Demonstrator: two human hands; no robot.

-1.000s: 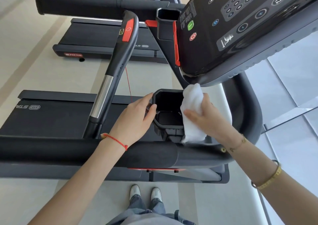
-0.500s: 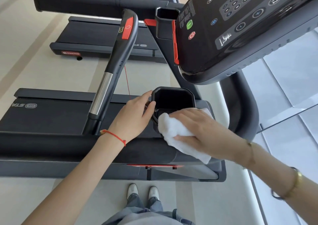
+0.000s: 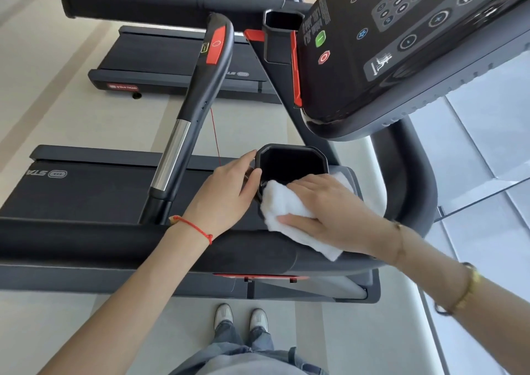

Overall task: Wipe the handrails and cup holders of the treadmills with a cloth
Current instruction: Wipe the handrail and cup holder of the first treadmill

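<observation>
The white cloth [image 3: 289,211] is lying bunched over the near rim of the cup holder [image 3: 291,163] and draping onto the padded handrail [image 3: 120,241] below it. Being soft, light and limp, it is probably best handled pressed under a flat palm, not pinched. The right hand [image 3: 332,212] is doing that, fingers extended leftward and pressing down on the fabric, thumb along its near edge. The left hand [image 3: 226,194] is steadying the holder's left wall, thumb hooking the rim; the fingers' hold seems loose, though partly hidden.
</observation>
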